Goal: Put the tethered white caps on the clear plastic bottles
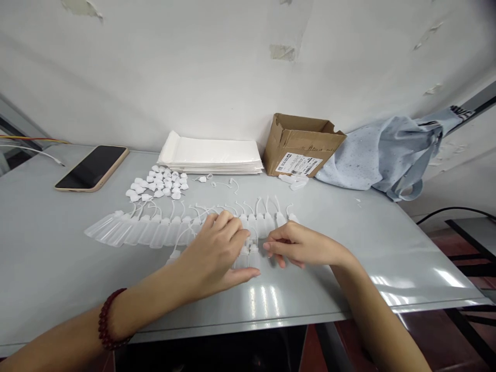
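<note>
A long row of small translucent plastic bottles (143, 230) with tethered caps lies across the grey table (58, 268). My left hand (217, 253), a red bead bracelet on its wrist, rests over the middle of the row with its fingers curled on a couple of bottles (250, 253). My right hand (300, 245) comes in from the right, its fingertips together and touching those same bottles. What each hand actually grips is partly hidden under the fingers. A cluster of small white caps (157, 183) lies behind the row.
A phone (93, 168) lies face up at the back left. A stack of white bags (211, 155), an open cardboard box (300, 144) and a light blue cloth bag (391, 155) stand along the wall. Loose caps (294, 181) lie by the box. The table's edge runs just below my arms.
</note>
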A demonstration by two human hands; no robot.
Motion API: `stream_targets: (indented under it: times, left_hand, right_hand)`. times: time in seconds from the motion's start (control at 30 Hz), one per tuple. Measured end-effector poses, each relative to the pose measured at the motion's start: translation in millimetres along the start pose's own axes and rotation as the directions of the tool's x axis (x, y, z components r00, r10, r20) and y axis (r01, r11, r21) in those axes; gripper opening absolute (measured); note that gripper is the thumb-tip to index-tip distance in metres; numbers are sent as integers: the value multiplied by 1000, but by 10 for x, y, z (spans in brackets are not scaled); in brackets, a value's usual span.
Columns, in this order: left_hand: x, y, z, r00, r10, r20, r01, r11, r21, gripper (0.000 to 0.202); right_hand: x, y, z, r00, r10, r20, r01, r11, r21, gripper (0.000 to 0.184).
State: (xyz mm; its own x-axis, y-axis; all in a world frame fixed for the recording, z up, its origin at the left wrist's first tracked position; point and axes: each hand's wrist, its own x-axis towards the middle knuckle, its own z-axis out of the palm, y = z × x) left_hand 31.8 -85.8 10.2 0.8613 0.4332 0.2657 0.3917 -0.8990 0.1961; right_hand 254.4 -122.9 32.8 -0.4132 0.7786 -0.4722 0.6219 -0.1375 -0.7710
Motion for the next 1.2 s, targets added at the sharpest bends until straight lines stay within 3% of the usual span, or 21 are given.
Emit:
stream_targets:
  times: [0.23, 0.33, 0.4, 0.43, 0.5, 0.53, 0.6, 0.67, 0.83, 1.03, 1.2]
  left_hand:
    - [66, -364, -72, 980, -152, -125, 159, 986, 52, 56]
    - [115, -625, -89, 960, -261, -105, 272, 955, 114, 46]
    - [155, -833, -79, 952, -300, -58, 305, 939, 159, 37]
    - [176, -936, -66, 958, -285, -26, 285, 944, 165, 37]
    - [214, -1116, -29, 970, -244, 24, 236, 957, 170, 36]
    - [229, -1185, -7, 971, -234, 36, 225, 959, 175, 35]
    - [249, -1271, 34, 976, -209, 61, 195, 964, 182, 37]
    - [255, -1297, 59, 978, -188, 87, 169, 968, 188, 40]
    - [239, -1237, 48, 975, -189, 113, 162, 963, 214, 31]
    - [209, -1192, 44, 977, -189, 96, 166, 964, 208, 26]
    - [204, -1224, 66, 977, -207, 43, 194, 958, 210, 29]
  right_hand:
    - [-47, 44, -168, 979, -15, -204, 48, 986, 161, 17]
    - [-15, 130, -238, 916, -55, -397, 158, 959, 233, 15]
    - [36, 240, -303, 812, -88, -577, 219, 962, 163, 15]
    - [69, 313, -344, 727, -109, -678, 223, 971, 82, 16]
    - [144, 481, -436, 507, -203, -837, 63, 978, -198, 18]
    - [182, 570, -483, 432, -223, -874, 8, 970, -244, 17]
    - [256, 738, -567, 349, -265, -899, -60, 951, -304, 18]
    - [322, 873, -625, 338, -323, -884, -100, 922, -375, 25]
    - [444, 1041, -682, 419, -411, -809, -150, 848, -508, 36]
    - [476, 1091, -705, 466, -421, -778, -199, 807, -556, 40]
    - [456, 1062, -692, 472, -397, -787, -200, 821, -534, 35]
